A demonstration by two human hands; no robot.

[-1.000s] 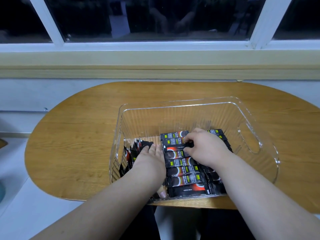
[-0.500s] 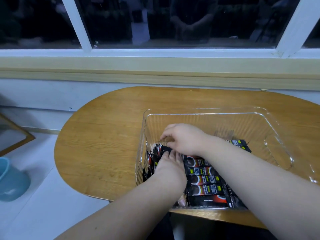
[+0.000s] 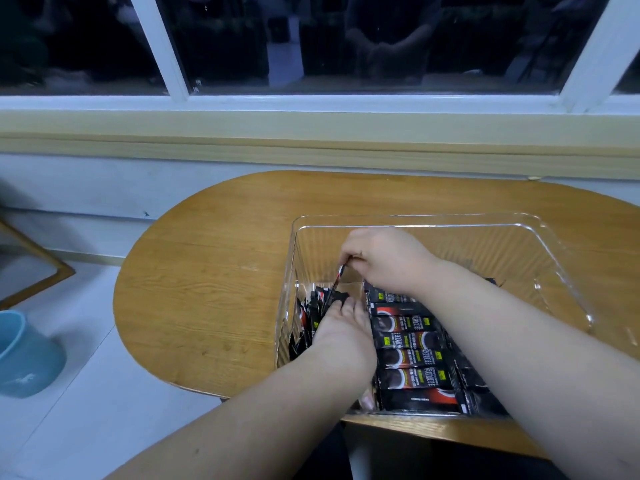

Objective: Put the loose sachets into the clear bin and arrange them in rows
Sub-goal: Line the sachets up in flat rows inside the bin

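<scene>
Head view: bin (image 3: 415, 217) sits on worktop (image 3: 207, 289) at the near edge, right of mid, its near wall abt flush w/ that edge. No loose sachets show on the worktop, so loading looks done. Step in hand is arranging, my read.

R hand (image 3: 384, 261) reaches across into the bin's left half. Grip narrow: thumb & forefinger pinch one sachet (image 3: 337, 278) by its top end. It stands nearly upright, a bit tilted, its lower end down in the stack (image 3: 308, 317) of on-edge sachets along the bin's left wall.

L hand (image 3: 341, 336) holds nothing. Its fingers lie straight & flat, pressed btwn that stack & the flat row (image 3: 408, 344), which runs near-to-far down the bin's mid. More sachets lie under the R forearm, mostly hidden.

Next move, as I judge it: seat the pinched sachet in line w/ the stack. That calls for the L hand to hold the stack back so a slot stays open, and for the R hand to slide the sachet straight down, then let go.

Room: the bin's far half shows no sachets, so there's space to lift & swing. The stack is tight to the left wall, w/ little side room there. Open worktop lies left of & beyond the bin. W/ the bin at the near edge, a hard tug toward the body could drag it off. Blue pot (image 3: 24, 355) on the floor, well apart.
</scene>
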